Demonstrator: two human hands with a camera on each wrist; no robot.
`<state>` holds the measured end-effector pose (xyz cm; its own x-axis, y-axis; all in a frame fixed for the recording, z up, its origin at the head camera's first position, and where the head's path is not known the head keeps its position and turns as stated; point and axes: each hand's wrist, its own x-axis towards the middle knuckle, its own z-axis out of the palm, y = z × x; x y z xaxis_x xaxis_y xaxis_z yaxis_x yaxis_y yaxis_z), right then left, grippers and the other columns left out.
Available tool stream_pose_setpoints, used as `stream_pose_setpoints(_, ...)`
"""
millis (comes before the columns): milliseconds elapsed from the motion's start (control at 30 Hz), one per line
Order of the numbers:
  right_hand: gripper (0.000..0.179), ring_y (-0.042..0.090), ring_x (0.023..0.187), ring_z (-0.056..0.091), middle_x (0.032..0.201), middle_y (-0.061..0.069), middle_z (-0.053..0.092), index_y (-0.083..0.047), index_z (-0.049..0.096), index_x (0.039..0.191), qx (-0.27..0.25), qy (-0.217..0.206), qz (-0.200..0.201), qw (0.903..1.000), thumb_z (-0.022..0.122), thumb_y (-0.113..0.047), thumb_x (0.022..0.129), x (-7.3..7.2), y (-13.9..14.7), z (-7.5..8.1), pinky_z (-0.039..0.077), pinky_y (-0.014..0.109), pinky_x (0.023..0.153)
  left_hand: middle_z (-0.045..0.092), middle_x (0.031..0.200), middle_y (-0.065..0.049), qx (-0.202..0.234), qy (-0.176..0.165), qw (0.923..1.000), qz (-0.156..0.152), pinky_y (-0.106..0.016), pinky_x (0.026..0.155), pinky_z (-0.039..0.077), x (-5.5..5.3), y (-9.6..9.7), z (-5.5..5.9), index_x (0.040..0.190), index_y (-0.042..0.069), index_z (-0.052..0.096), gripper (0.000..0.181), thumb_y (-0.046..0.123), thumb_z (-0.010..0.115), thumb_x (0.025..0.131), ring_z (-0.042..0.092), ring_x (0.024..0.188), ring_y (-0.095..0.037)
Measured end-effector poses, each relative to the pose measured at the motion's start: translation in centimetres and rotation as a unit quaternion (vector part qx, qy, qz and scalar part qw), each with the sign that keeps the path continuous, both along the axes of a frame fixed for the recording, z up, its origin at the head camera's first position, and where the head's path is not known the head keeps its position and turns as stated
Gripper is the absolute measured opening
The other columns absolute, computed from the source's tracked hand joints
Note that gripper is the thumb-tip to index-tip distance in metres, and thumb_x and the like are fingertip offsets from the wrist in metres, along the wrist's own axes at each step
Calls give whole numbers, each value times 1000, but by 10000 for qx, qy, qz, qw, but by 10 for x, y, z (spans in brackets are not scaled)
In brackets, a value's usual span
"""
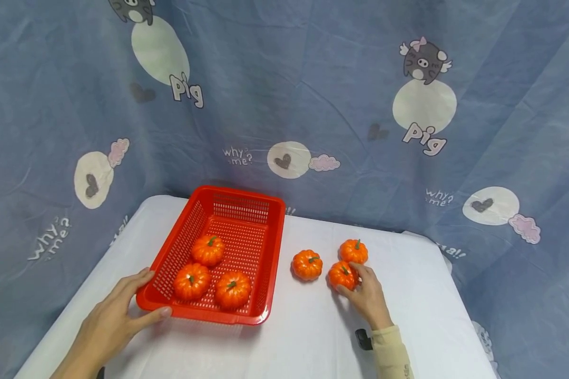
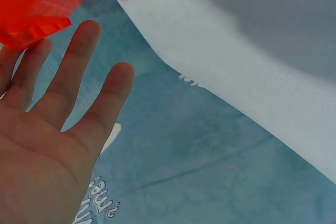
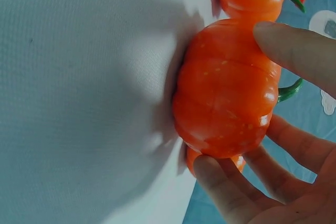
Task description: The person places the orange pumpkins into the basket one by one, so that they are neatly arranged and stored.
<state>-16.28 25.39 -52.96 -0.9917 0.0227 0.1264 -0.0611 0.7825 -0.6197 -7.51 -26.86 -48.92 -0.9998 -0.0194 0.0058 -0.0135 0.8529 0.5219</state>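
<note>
In the head view, my right hand holds a small orange pumpkin between thumb and fingers, low over the white table or on it. The right wrist view shows that pumpkin's ribbed side and green stem, with the thumb and fingertips on opposite sides. Another pumpkin sits just behind it, and a third lies to its left. My left hand touches the near left corner of a red plastic basket, its fingers nearly straight and spread in the left wrist view. Three pumpkins lie inside the basket.
The white cloth-covered table carries everything. Behind and around it hangs a blue printed curtain. A small black object shows beside the right wrist, next to the beige sleeve.
</note>
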Motion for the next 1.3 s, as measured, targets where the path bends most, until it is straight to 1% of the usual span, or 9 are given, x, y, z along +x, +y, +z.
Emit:
stream_pose_setpoints(200,68,37,121,56,134,22,55,1,55,139,-45,-91,-30,9999,86,-17,82,0,0,0,52,53,100,40,155,-21,1,-20,10000,6,-77,96,37,0,1,0,153,7,40,116,82,68,70,42,133,-49)
stream_pose_setpoints(333,69,37,122,55,136,21,54,0,54,140,-70,-176,-67,9998,86,-18,82,1,0,2,51,52,102,39,155,-22,-2,-89,10000,39,-77,96,37,-1,0,-1,154,7,39,117,82,68,70,42,133,-50)
stream_pose_setpoints(433,69,37,124,54,137,21,53,-1,54,140,-78,-216,-90,9997,86,-19,82,1,0,3,50,52,103,39,155,-22,13,-67,10000,43,-77,96,37,-1,0,-1,154,7,39,116,82,68,70,42,133,-50)
stream_pose_setpoints(600,69,38,123,55,137,22,54,0,55,139,-116,-113,-93,9998,87,-17,81,2,1,4,50,52,102,39,155,-22,46,3,10000,22,-77,96,37,-1,-1,-1,154,7,39,115,82,68,71,42,133,-50)
stream_pose_setpoints(767,67,37,122,55,136,22,54,0,55,139,-136,-48,-41,9999,87,-16,82,2,1,6,50,53,102,39,155,-22,55,-41,10000,36,-77,96,37,0,-2,-2,154,7,38,116,82,68,70,42,133,-50)
stream_pose_setpoints(933,66,37,121,56,135,22,55,0,55,139,-68,12,-20,10000,86,-17,83,2,0,8,51,52,102,39,155,-21,76,-8,10000,19,-77,96,37,1,-1,-2,154,8,39,115,82,68,71,42,133,-49)
stream_pose_setpoints(1100,66,37,118,58,133,22,55,0,56,138,-10,145,1,9999,87,-17,82,2,-2,10,52,53,99,40,155,-20,91,69,9999,9,-77,95,37,1,-1,-2,153,8,41,114,82,68,71,43,133,-49)
stream_pose_setpoints(1300,66,37,115,59,132,22,56,0,57,138,-15,196,8,9998,87,-16,81,3,-4,13,54,53,97,41,155,-19,129,213,9997,-15,-77,95,38,1,0,-1,152,8,42,110,79,69,73,43,132,-48)
